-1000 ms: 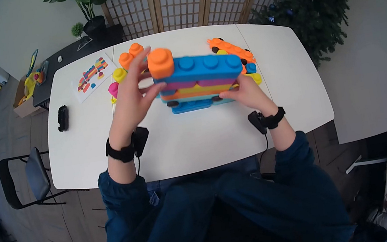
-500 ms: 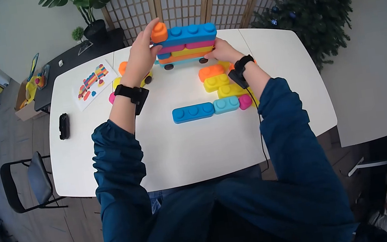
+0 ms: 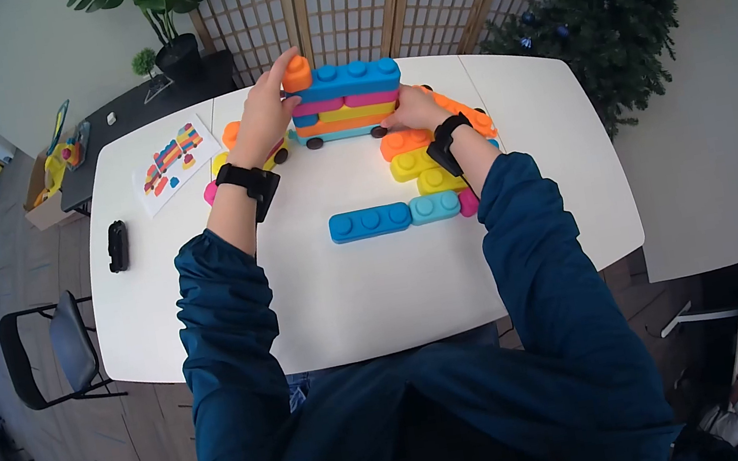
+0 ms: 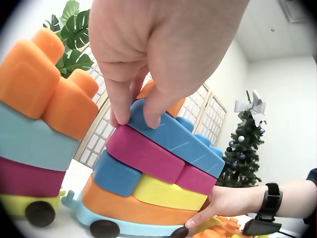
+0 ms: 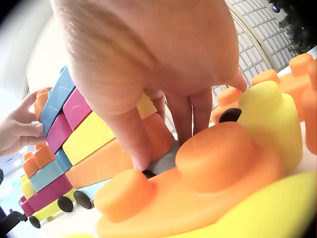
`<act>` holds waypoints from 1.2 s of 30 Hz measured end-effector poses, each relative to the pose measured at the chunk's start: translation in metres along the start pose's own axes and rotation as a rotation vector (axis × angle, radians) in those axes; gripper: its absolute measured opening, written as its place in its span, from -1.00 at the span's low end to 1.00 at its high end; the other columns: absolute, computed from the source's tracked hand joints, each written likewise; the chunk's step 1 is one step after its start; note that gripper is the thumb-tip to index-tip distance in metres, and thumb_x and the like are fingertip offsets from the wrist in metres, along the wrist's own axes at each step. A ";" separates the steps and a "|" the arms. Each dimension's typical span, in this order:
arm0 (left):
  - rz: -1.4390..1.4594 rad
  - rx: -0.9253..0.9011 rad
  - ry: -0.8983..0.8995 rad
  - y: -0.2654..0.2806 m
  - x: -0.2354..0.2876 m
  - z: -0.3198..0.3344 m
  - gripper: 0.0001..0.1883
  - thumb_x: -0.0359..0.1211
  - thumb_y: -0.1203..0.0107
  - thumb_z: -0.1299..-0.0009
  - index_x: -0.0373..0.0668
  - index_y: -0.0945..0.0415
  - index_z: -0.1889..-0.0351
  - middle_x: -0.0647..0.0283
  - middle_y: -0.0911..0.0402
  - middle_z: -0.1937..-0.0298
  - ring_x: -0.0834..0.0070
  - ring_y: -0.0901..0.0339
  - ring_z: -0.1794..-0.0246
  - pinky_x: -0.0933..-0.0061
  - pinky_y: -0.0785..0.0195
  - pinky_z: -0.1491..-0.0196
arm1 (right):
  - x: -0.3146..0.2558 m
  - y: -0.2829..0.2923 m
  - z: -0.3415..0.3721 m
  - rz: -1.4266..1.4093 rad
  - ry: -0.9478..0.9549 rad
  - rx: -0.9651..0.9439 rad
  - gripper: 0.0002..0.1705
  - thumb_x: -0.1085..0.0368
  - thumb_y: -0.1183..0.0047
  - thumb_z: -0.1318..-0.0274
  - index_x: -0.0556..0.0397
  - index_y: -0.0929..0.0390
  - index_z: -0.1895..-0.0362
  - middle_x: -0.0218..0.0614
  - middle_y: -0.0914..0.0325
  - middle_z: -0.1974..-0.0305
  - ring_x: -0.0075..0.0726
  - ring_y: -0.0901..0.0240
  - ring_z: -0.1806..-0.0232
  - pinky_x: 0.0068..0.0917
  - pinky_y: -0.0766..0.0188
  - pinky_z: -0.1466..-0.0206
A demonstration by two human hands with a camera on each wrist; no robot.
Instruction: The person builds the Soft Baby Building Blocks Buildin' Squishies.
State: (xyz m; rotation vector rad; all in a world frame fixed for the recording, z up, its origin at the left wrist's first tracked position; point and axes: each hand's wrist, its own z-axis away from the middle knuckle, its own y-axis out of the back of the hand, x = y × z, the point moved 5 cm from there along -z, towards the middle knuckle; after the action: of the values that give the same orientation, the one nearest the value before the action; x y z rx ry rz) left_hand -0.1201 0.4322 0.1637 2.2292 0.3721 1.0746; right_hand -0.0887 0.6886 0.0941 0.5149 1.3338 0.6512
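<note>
A toy block wagon (image 3: pixel 347 115) stands toward the far side of the table. Layers of orange, yellow, blue and pink blocks rise from its light-blue wheeled base (image 4: pixel 143 228), with a long blue block (image 3: pixel 356 79) on top. An orange block (image 3: pixel 296 74) sits at that block's left end. My left hand (image 3: pixel 268 117) grips the upper left end, thumb against the long blue block. At the lower right end my right hand (image 3: pixel 419 108) holds the wagon, its thumb by a wheel. Left of it, a second block wagon (image 4: pixel 37 144) is partly hidden by my left hand in the head view.
A blue block (image 3: pixel 370 223), a light-blue block (image 3: pixel 434 208) and a pink block (image 3: pixel 468 203) form a row. Yellow blocks (image 3: pixel 442 180) and an orange block (image 3: pixel 404 144) lie by my right wrist. A printed sheet (image 3: pixel 176 162) and a black object (image 3: pixel 118 246) lie left.
Both hands have carried the wagon from close above the table's middle away to the far side. Over the last half second it has shifted slightly left and back toward me.
</note>
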 end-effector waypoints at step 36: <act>-0.065 0.099 -0.009 0.019 0.111 0.177 -0.66 -0.43 -0.34 -0.29 -0.17 -0.59 -0.03 0.15 -0.64 -0.07 0.14 -0.54 -0.13 0.24 -0.46 -0.15 | 0.121 0.081 0.020 0.273 -0.172 0.174 -0.33 0.17 -0.45 0.16 0.01 -0.55 -0.13 -0.11 -0.69 0.01 -0.07 -0.65 0.00 -0.25 -0.57 -0.06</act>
State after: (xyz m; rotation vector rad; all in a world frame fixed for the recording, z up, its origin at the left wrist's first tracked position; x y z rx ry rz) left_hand 0.0865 0.3992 0.1590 2.2912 0.5010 1.0319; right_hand -0.0672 0.8314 0.0667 0.8861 1.1724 0.6995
